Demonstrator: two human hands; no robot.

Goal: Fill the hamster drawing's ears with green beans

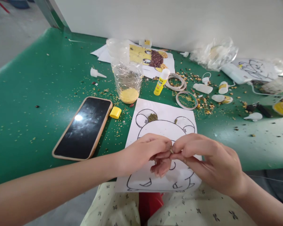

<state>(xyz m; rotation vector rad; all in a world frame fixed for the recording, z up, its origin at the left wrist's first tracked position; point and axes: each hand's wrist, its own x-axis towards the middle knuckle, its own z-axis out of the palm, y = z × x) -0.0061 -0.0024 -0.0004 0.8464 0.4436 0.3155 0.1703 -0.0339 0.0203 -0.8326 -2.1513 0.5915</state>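
A white sheet with a black line drawing of a round-eared animal [163, 128] lies at the table's front edge. Green beans [152, 117] fill part of its left ear, and a few sit at the right ear. Above the drawing, the fingertips of my left hand [153, 152] and my right hand [207, 157] meet. Both hands are closed in a pinch around a small pale piece [171, 150], too small to name. Some fingers of my left hand curl below it.
Left of the sheet lie a phone [83, 127] and a yellow cap [115, 112]. Beyond it stand a plastic cup [128, 81] and a glue stick [161, 82], near tape rolls [186, 100]. Small bottles [202, 88] and scattered grains are at the right.
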